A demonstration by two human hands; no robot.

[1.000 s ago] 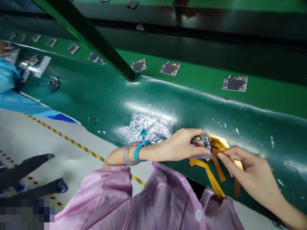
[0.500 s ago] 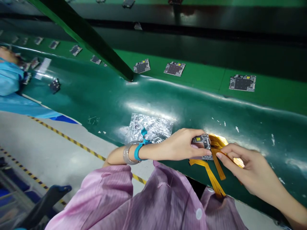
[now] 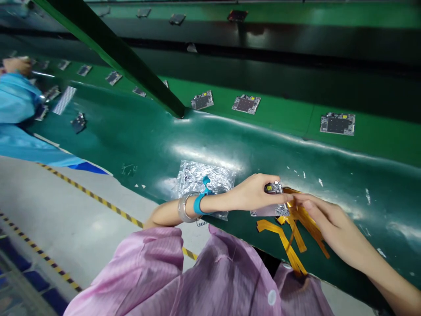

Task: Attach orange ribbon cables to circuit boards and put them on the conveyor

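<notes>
1. The left hand (image 3: 251,195) reaches in from the left, low over the green counter (image 3: 131,136). Its fingers are clenched around a small circuit board (image 3: 270,211), thumb below and fingertips curled over the top edge.
2. The board sits near the counter's front edge, just right of a crumpled silver foil bag (image 3: 197,175). It is tilted in the grip, and I cannot tell whether it touches the mat.
3. The right hand (image 3: 329,224) comes in from the right. Its thumb and forefinger pinch the upper end of a bunch of amber flex ribbons (image 3: 292,245), right against the board's right edge.
4. The ribbons fan downward from that spot – some lie on the mat, and the longest hang over the counter's front edge toward the pink smock (image 3: 213,276).
5. On the left wrist are a blue wrist strap (image 3: 198,202) and, beside it, a clear bangle (image 3: 183,207). The forearm crosses the foil bag's lower edge.
6. Behind the counter runs a lighter green conveyor belt (image 3: 289,112) with loose boards spaced along it, the nearest being one at the right (image 3: 337,123) and one nearer the middle (image 3: 246,104).
7. A dark green beam (image 3: 108,48) slants down from the upper left to the counter's back edge.
8. At far left is a co-worker's blue sleeve (image 3: 16,98). Yellow-and-black floor tape (image 3: 98,199) runs below the counter.
</notes>
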